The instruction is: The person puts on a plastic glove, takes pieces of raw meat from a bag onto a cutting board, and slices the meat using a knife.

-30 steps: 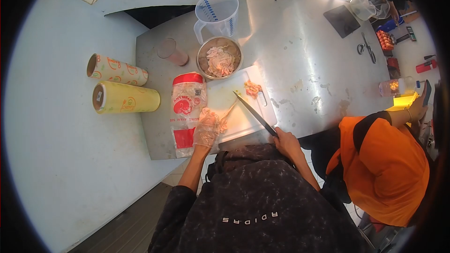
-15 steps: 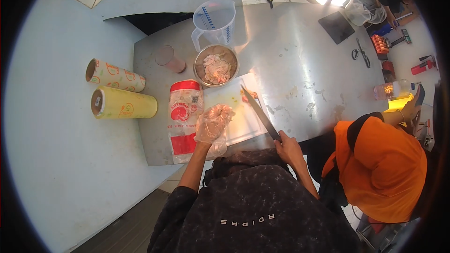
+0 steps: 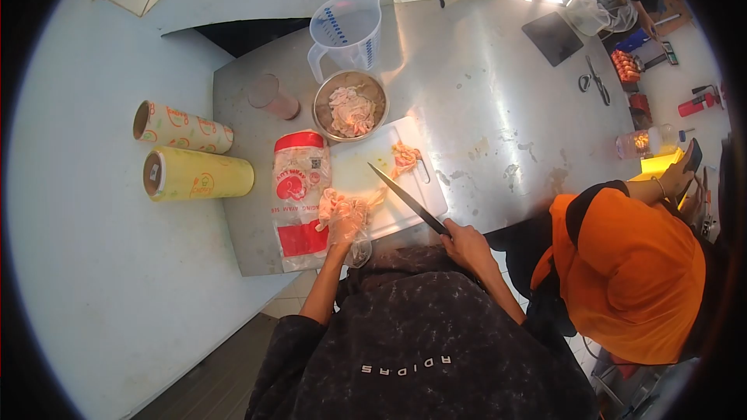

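My left hand (image 3: 345, 232), in a clear plastic glove, is closed around raw chicken (image 3: 333, 206) at the left edge of the white cutting board (image 3: 381, 216). In my right hand (image 3: 465, 243) is the handle of a long knife (image 3: 408, 201), its blade slanting up and left over the board. A small heap of chicken scraps (image 3: 405, 157) lies near the board's far right corner. Beyond the board stands a steel bowl (image 3: 317, 118) with raw chicken meat in it. A red and white plastic bag (image 3: 299, 187) lies flat beside my left hand.
Behind the bowl stands a clear measuring jug (image 3: 348, 31), with a tumbler (image 3: 274, 97) to its left. Two film rolls (image 3: 198, 175) are at the left table edge. Scissors (image 3: 595, 82) and a dark flat plate (image 3: 552, 39) lie far right. A person in orange (image 3: 630, 272) is close on my right.
My left hand has shifted slightly left and down, with the chicken now spread out in it. The knife has moved left, away from the scraps, which show more fully.
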Motion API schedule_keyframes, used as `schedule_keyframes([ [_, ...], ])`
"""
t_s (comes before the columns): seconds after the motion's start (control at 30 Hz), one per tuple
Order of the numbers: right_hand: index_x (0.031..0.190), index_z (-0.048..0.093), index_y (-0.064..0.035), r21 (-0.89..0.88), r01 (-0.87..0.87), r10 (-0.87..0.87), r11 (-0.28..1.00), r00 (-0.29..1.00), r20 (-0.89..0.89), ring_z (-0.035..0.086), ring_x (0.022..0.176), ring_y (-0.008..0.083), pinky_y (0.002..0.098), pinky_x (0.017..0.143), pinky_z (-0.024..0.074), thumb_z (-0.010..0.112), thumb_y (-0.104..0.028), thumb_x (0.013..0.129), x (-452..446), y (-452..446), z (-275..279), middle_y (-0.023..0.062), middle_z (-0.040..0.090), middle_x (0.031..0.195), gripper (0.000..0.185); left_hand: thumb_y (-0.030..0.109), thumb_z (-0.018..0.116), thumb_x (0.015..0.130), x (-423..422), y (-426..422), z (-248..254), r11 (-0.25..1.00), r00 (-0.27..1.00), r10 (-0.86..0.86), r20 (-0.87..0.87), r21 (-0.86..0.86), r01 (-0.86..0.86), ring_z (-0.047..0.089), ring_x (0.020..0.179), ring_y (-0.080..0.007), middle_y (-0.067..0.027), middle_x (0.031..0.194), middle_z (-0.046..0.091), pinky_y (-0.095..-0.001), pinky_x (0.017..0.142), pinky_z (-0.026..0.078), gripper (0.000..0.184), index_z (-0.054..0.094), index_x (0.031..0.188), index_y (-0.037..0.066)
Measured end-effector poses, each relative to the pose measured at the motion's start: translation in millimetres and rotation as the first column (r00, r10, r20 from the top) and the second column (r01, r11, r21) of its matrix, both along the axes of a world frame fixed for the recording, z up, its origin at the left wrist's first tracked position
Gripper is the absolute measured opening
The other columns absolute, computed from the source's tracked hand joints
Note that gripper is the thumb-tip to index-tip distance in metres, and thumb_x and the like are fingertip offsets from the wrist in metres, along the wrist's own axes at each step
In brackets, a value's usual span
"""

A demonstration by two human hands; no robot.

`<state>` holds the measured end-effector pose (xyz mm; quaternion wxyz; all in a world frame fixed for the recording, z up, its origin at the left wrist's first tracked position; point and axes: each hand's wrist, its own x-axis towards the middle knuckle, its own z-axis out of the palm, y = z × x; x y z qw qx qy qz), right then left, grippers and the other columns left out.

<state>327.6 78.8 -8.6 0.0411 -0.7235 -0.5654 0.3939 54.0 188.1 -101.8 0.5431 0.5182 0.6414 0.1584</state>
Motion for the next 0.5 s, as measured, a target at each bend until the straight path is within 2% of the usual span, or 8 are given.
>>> schedule_keyframes([
  [0.03,0.102,0.053,-0.0062,0.011,-0.009,0.009,1.0,1.0,0.01,0.062,0.079,0.0494,0.0585,0.071,0.0463,0.058,-0.025,0.092,0,-3,-11,0.0255,0.065,0.077,0.022,0.031,0.058,0.096,-7,-1,-5,0.997,0.992,-0.067,-0.109,0.032,0.071,0.061,0.067,-0.0181,-0.0038,0.078,0.065,-0.033,0.067,0.052,0.03,0.066,0.09,0.003],
  [0.13,0.101,0.053,-0.0072,0.019,-0.006,0.005,1.0,0.999,0.054,0.061,0.077,0.0488,0.0583,0.07,0.0464,0.057,-0.025,0.092,3,-7,-22,0.0254,0.064,0.076,0.021,0.024,0.061,0.093,-20,-7,-19,0.981,0.982,-0.024,-0.188,0.185,0.059,0.066,0.081,-0.0212,-0.0126,0.09,0.068,-0.0348,0.072,0.053,0.025,0.067,0.093,0.0],
  [0.23,0.101,0.053,-0.007,0.039,0.003,-0.007,0.999,0.996,0.092,0.062,0.077,0.0481,0.0578,0.069,0.0466,0.056,-0.025,0.092,6,-8,-22,0.025,0.064,0.075,0.02,0.02,0.06,0.093,-18,-16,-21,0.796,0.955,-0.005,-0.298,0.577,0.184,0.063,0.08,-0.0233,-0.0112,0.084,0.061,-0.037,0.071,0.052,0.02,0.062,0.098,0.001],
  [0.27,0.101,0.053,-0.0069,0.05,0.005,-0.01,0.999,0.995,0.102,0.062,0.076,0.0478,0.0576,0.069,0.0467,0.056,-0.025,0.092,6,-9,-21,0.0248,0.064,0.075,0.02,0.019,0.06,0.093,-17,-17,-19,0.799,0.948,0.002,-0.318,0.571,0.19,0.063,0.08,-0.024,-0.0121,0.086,0.061,-0.0371,0.072,0.052,0.02,0.061,0.099,0.001],
  [0.33,0.105,0.052,-0.0079,0.021,-0.042,0.04,0.999,0.995,0.095,0.063,0.078,0.0472,0.0576,0.071,0.0482,0.056,-0.023,0.092,3,-2,-12,0.0241,0.064,0.078,0.021,0.018,0.06,0.093,-10,-12,17,0.805,0.932,0.012,-0.362,0.557,0.206,0.063,0.08,-0.0254,-0.0138,0.089,0.062,-0.0372,0.072,0.052,0.019,0.06,0.102,0.001],
  [0.43,0.106,0.049,-0.0085,0.035,-0.088,0.086,0.996,0.995,0.045,0.063,0.078,0.047,0.0572,0.071,0.0489,0.055,-0.022,0.091,-8,5,-13,0.0237,0.065,0.079,0.02,0.016,0.061,0.089,1,-16,56,0.897,0.965,0.163,-0.204,0.437,-0.059,0.064,0.085,-0.0259,-0.014,0.097,0.062,-0.0391,0.074,0.052,0.019,0.061,0.102,0.002],
  [0.47,0.105,0.049,-0.0085,0.053,-0.101,0.1,0.993,0.995,0.025,0.063,0.077,0.0471,0.057,0.07,0.049,0.054,-0.021,0.091,-11,7,-15,0.0236,0.065,0.079,0.02,0.014,0.062,0.087,0,-16,46,0.814,0.914,0.041,-0.405,0.544,0.204,0.064,0.088,-0.0261,-0.014,0.099,0.062,-0.0393,0.075,0.052,0.02,0.061,0.104,0.003],
  [0.5,0.105,0.048,-0.0084,0.048,-0.107,0.106,0.993,0.994,0.026,0.063,0.077,0.047,0.057,0.069,0.049,0.054,-0.021,0.091,-14,8,-17,0.0235,0.065,0.079,0.019,0.013,0.062,0.085,-1,-15,38,0.675,0.799,-0.037,-0.6,0.575,0.463,0.064,0.091,-0.0263,-0.014,0.101,0.062,-0.0396,0.076,0.052,0.022,0.062,0.106,0.004],
])
